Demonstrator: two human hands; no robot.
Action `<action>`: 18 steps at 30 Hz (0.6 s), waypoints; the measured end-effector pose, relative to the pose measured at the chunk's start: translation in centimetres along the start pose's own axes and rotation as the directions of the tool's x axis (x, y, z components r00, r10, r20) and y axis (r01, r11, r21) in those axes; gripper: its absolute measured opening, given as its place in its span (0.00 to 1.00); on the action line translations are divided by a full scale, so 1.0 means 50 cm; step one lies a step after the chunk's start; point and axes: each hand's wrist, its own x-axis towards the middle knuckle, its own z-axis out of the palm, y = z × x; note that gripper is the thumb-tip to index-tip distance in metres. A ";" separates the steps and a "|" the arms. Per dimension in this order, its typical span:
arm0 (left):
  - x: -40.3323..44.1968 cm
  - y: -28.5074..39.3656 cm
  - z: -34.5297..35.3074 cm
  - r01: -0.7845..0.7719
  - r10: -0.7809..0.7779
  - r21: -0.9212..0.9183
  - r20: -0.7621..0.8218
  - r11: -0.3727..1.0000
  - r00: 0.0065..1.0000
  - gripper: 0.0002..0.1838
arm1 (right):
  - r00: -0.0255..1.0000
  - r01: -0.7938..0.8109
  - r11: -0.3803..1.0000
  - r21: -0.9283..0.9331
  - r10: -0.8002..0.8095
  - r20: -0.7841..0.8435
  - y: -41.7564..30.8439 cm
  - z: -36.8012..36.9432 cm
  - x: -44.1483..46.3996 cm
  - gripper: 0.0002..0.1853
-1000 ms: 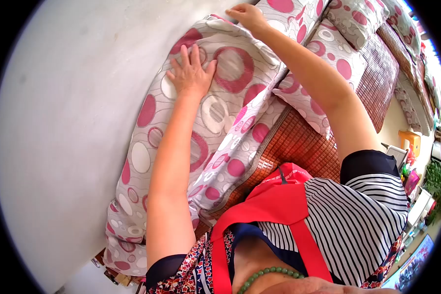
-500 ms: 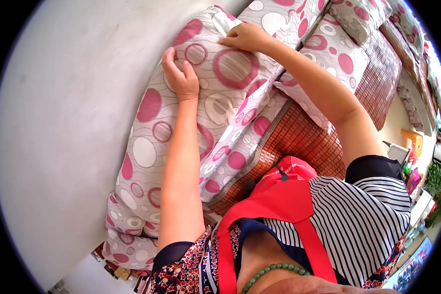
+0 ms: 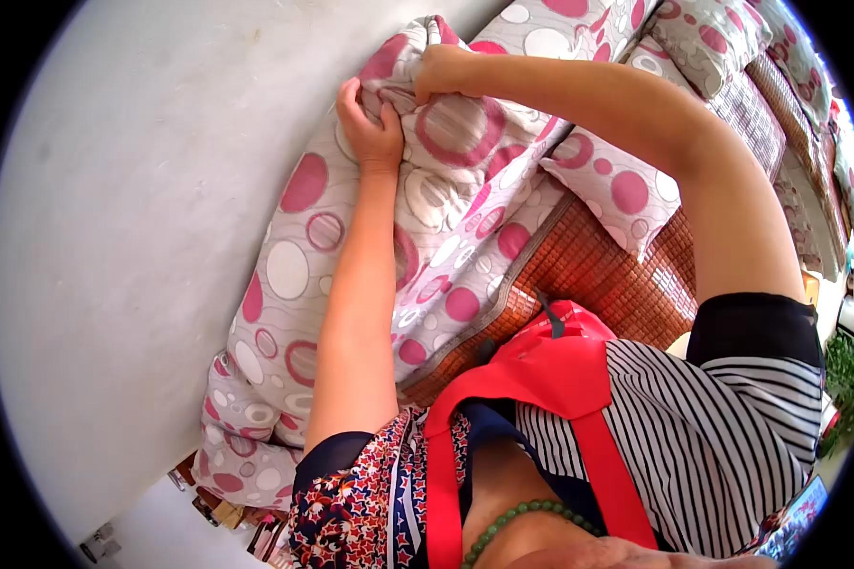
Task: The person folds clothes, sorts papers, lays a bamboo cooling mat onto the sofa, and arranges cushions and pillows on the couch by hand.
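A sofa cover (image 3: 304, 180), pale grey with pink and white circles, lies over the sofa's backrest along the wall. At the far upper end, my right hand (image 3: 443, 74) is closed on the cover, and the cloth is gathered in folds beside it. My left hand (image 3: 375, 133) is curled over the backrest's wall-side edge, with bunched cloth between thumb and fingers. Some fingertips of both hands are hidden by the fabric.
A white wall (image 3: 142, 209) runs close along the left. Below the backrest is a reddish-brown woven seat mat (image 3: 598, 256), with a matching cushion (image 3: 617, 185) on it. A red apron (image 3: 541, 379) hangs from my neck. Green leaves (image 3: 843, 379) show at the right.
My right hand has moved slightly left, its elbow swinging outward and up. The cover, smoother before, is now bunched between my hands. My left hand has shifted slightly up and right.
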 end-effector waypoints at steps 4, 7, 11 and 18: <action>0.004 0.004 -0.004 -0.083 0.079 -0.087 -0.051 0.993 0.996 0.27 | 0.953 0.221 0.905 -0.363 -0.280 -0.118 -0.010 -0.026 -0.069 0.21; 0.009 -0.002 -0.003 -0.074 0.073 -0.041 -0.025 0.996 0.997 0.28 | 0.890 0.275 0.875 -0.397 -0.388 -0.239 0.051 0.016 -0.029 0.21; 0.011 0.001 0.000 -0.084 0.083 -0.015 -0.024 0.996 0.996 0.30 | 0.950 0.075 0.957 -0.279 -0.153 -0.273 0.057 0.016 -0.009 0.26; 0.018 0.005 -0.005 -0.072 0.071 -0.049 -0.008 0.996 0.997 0.27 | 0.964 -0.229 0.752 0.618 0.084 0.254 0.066 -0.069 0.041 0.26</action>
